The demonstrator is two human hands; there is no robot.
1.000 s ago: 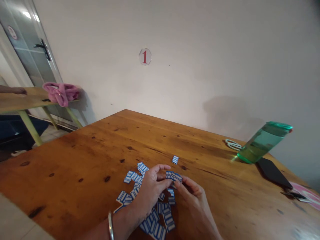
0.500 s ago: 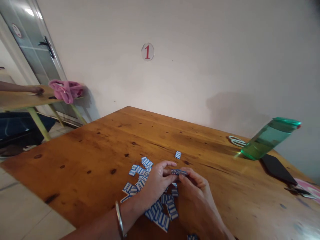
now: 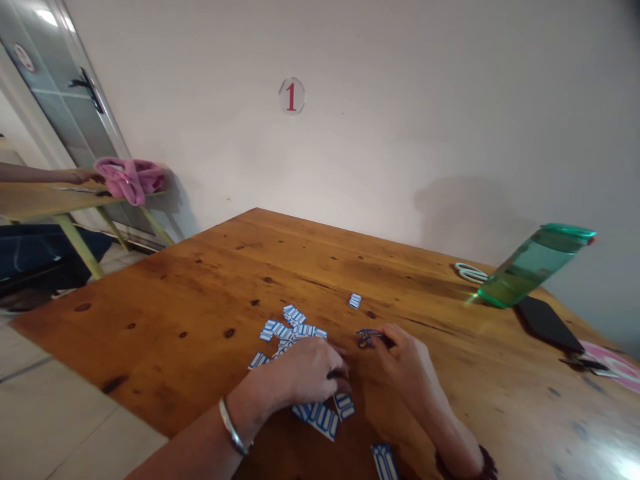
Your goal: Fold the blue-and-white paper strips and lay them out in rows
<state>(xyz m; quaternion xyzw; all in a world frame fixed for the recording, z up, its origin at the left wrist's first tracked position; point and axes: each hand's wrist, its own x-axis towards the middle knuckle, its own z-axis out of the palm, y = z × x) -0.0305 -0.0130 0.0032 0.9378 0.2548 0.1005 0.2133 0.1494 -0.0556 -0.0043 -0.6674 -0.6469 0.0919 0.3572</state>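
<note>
A loose pile of small blue-and-white striped cards [image 3: 323, 421] lies on the wooden table [image 3: 200, 287], partly covered by my left hand [image 3: 313, 367]. That hand has a metal bangle at its wrist and reaches palm down over the pile. Its fingers are bent and a little apart, slightly blurred; I see nothing held in them, though their undersides are hidden. To its right, my right hand [image 3: 407, 363] pinches a few dark-blue patterned cards [image 3: 369, 337] between thumb and fingers, just above the table. One single card [image 3: 355, 301] lies beyond both hands, and another card [image 3: 384, 461] near the bottom edge.
A green bottle [image 3: 535, 267] leans at the right, by a black flat case [image 3: 547, 325], a white cable [image 3: 470, 272] and a pink round item [image 3: 617, 367]. At far left, another person's hand [image 3: 85, 176] rests by a pink cloth [image 3: 131, 180] on another table.
My hands were together on the cards and have come apart. The left moved down over the pile; the right keeps the cards and moved slightly right. The other person's hand moved toward the pink cloth.
</note>
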